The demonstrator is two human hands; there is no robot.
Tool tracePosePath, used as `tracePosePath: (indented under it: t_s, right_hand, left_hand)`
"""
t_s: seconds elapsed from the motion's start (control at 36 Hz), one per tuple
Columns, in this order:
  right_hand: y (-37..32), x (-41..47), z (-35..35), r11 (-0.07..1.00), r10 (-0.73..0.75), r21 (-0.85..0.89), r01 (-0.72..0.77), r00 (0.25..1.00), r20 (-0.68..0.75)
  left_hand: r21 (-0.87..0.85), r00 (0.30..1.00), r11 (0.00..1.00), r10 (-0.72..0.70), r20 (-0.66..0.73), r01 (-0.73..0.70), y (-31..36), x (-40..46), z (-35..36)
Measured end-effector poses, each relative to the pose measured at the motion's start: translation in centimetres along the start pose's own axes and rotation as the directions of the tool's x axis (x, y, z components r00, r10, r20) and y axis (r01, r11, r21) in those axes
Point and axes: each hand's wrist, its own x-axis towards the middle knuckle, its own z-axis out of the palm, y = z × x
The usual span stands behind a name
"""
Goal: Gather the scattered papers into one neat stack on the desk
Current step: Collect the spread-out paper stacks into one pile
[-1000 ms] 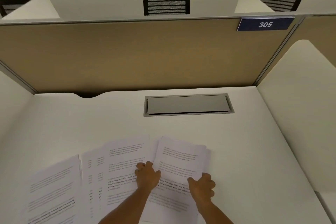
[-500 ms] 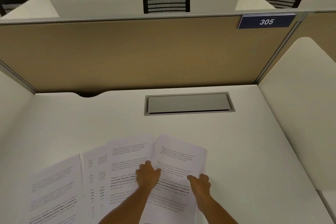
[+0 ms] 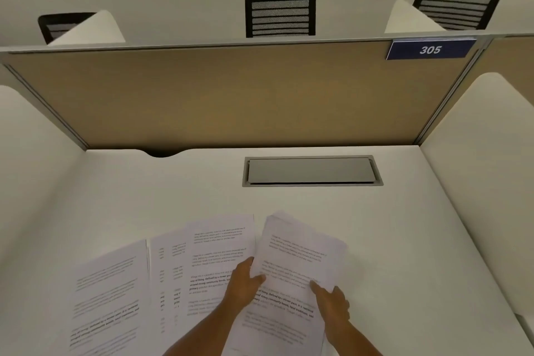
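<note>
A small stack of printed papers (image 3: 294, 263) is tilted up off the white desk (image 3: 404, 240) near its front. My left hand (image 3: 244, 286) grips the stack's left edge and my right hand (image 3: 332, 300) grips its right edge. Left of the stack, a sheet with bold text (image 3: 213, 254) lies flat, partly under my left hand. Another sheet (image 3: 167, 274) lies under that one, and a further printed sheet (image 3: 107, 298) lies at the far left, running off the bottom of the view.
A grey cable hatch (image 3: 312, 171) is set into the desk behind the papers. A tan partition (image 3: 231, 95) with a blue "305" plate (image 3: 430, 50) closes the back. White side dividers (image 3: 485, 182) flank the desk. Black chairs (image 3: 280, 13) stand beyond.
Both hands have closed on the sides of the right-hand stack and lifted its far end off the desk. The view has dropped slightly.
</note>
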Motion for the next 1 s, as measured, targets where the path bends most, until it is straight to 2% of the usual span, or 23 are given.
tracePosePath:
  t_s: [0.11, 0.25, 0.5, 0.58, 0.69, 1.0]
  right_hand:
    - [0.1, 0.1, -1.0, 0.979, -0.109, 0.188, 0.083, 0.985, 0.135]
    - [-0.7, -1.0, -2.6, 0.932, -0.271, 0.297, 0.208, 0.944, 0.189]
    - [0.5, -3.2, -3.6, 0.885, -0.429, 0.304, 0.354, 0.872, 0.235]
    - [0.9, -4.6, -3.3, 0.850, -0.515, 0.240, 0.468, 0.835, 0.196]
    - [1.2, -6.2, -2.8, 0.814, -0.572, 0.226, 0.536, 0.807, 0.147]
    - [1.0, -8.0, -2.8, 0.778, -0.628, 0.206, 0.594, 0.740, 0.240]
  left_hand:
    - [-0.154, 0.999, 0.987, 0.048, 0.024, -0.044, 0.2, -1.4, -1.2]
    - [-0.278, 0.993, 0.957, 0.100, 0.058, -0.080, 0.4, -3.1, -3.1]
    - [-0.336, 0.983, 0.930, 0.176, 0.056, -0.147, -1.0, -6.0, -4.2]
    - [-0.340, 0.985, 0.928, 0.173, 0.019, -0.156, -1.2, -6.8, -4.4]
    - [-0.348, 0.983, 0.919, 0.175, -0.053, -0.182, -1.0, -8.1, -3.8]
    - [-0.449, 0.946, 0.872, 0.048, -0.322, -0.197, -1.2, -12.3, -1.8]
